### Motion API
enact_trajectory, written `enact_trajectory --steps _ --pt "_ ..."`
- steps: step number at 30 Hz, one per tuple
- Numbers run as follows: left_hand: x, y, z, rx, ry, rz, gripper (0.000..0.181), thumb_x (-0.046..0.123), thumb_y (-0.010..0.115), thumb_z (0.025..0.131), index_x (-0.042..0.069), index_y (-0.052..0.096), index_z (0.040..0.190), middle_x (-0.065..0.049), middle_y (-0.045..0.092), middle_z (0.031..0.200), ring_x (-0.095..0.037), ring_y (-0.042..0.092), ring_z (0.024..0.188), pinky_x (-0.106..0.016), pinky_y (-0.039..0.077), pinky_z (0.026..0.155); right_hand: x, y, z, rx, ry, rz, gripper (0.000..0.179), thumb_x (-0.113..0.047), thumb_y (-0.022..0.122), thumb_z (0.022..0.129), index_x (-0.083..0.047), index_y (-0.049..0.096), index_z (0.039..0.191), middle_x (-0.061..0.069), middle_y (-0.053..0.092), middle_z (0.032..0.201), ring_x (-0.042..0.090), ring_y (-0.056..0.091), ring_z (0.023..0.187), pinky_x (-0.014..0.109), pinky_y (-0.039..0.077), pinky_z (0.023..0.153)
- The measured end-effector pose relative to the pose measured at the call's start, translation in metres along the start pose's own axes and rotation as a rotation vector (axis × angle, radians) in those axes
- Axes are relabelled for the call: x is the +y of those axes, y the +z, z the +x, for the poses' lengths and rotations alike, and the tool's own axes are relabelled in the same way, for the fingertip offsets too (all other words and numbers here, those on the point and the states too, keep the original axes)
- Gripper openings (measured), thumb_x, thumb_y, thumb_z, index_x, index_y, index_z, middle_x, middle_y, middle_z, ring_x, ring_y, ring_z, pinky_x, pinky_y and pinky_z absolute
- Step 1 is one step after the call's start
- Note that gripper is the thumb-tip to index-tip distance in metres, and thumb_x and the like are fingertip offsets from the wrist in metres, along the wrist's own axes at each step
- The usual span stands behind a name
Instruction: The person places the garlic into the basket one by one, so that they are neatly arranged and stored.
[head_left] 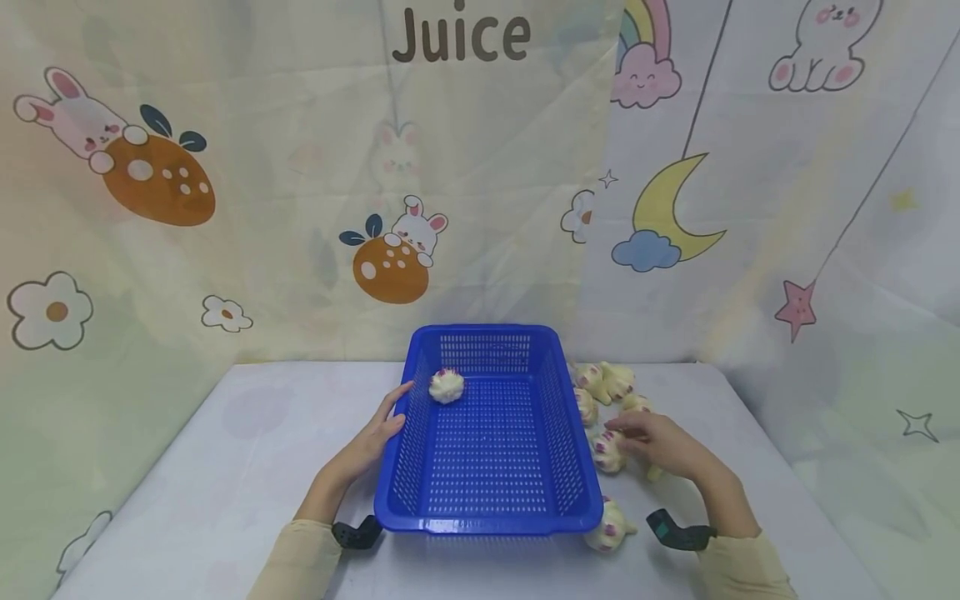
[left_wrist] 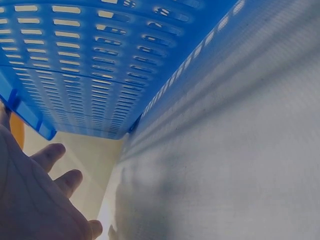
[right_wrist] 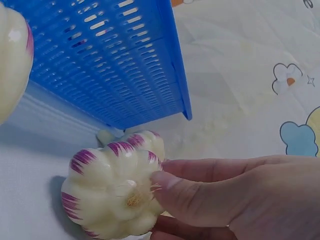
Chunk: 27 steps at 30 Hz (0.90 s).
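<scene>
A blue plastic basket (head_left: 487, 525) with slotted walls sits on the table, holding one white garlic bulb (head_left: 447, 386) with purple streaks near its far left corner. My left hand (head_left: 366, 442) touches the basket's left rim; in the left wrist view its lower fingers (left_wrist: 69, 182) stretch out loosely beside the wall. To the right of the basket, my right hand (head_left: 667, 446) pinches a garlic bulb (right_wrist: 112, 192) between thumb and fingers. That bulb's root end faces the right wrist camera, and part of the fingers is hidden behind it.
Several more garlic bulbs (head_left: 617, 382) lie along the basket's right side, toward the back. Another bulb (head_left: 609, 527) lies by the basket's near right corner. A printed cloth (head_left: 495, 208) hangs behind the white table (head_left: 247, 450).
</scene>
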<state>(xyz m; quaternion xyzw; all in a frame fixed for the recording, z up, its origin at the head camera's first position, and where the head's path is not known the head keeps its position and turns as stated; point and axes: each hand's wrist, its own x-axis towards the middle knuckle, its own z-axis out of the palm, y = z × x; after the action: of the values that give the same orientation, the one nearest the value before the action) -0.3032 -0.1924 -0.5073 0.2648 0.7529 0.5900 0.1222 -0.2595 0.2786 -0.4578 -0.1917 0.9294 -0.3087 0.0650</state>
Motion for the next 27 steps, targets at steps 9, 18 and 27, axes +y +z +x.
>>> enact_trajectory --steps 9,18,27 --pt "0.0021 0.0002 -0.0024 0.006 -0.013 0.006 0.056 0.028 0.028 0.1 0.028 0.007 0.152 -0.018 0.007 0.157 -0.045 0.019 0.141 -0.068 0.015 0.108 -0.0029 0.0032 0.0019 -0.015 0.079 0.017 0.042 -0.015 0.069 0.085 -0.003 0.061 0.124 0.016 0.062 0.12 0.037 0.06 0.11 0.049 0.05 0.09" --pt "-0.0018 -0.0014 -0.0029 0.018 -0.018 0.021 0.055 0.03 0.029 0.1 0.031 0.008 0.152 -0.017 0.006 0.158 -0.046 0.018 0.141 -0.07 0.015 0.107 0.0007 0.0044 0.0017 -0.017 0.009 -0.013 0.04 -0.014 0.071 0.083 -0.004 0.063 0.12 0.012 0.065 0.115 0.033 0.061 0.107 0.046 0.051 0.088" --pt "-0.0009 -0.0012 -0.0022 0.008 0.0 0.022 0.055 0.029 0.028 0.101 0.029 0.008 0.152 -0.018 0.007 0.157 -0.046 0.019 0.141 -0.069 0.015 0.107 0.0034 0.0084 0.003 -0.024 0.015 -0.039 0.037 -0.017 0.072 0.082 -0.008 0.066 0.117 0.008 0.067 0.114 0.028 0.062 0.106 0.044 0.051 0.088"
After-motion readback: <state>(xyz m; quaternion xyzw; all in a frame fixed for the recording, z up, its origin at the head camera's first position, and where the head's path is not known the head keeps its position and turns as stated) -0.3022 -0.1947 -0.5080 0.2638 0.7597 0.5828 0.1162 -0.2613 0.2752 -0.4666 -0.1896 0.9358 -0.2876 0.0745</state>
